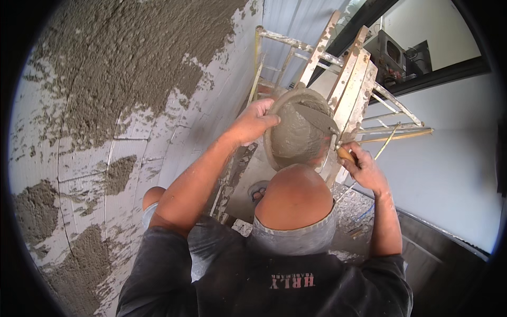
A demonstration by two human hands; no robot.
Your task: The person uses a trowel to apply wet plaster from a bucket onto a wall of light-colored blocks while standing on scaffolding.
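Observation:
My left hand (256, 122) grips the left rim of a round basin (271, 149), with the thumb over the edge. Wet grey mortar (296, 138) coats the inside of the basin, which sits tilted above my raised knee. In my right hand (365, 168) is a trowel (317, 118), its wooden handle wrapped by my fingers. The trowel's pointed blade, smeared with mortar, lies over the basin's upper right part. The basin's underside is out of sight.
On the left stands a white block wall (124, 150) partly covered with rough mortar (132, 58). Splattered planks (349, 79) and metal scaffold frames (288, 39) rise ahead. A dark-framed window opening (422, 79) is at upper right, beside a pale wall (443, 174). Debris (356, 211) lies below.

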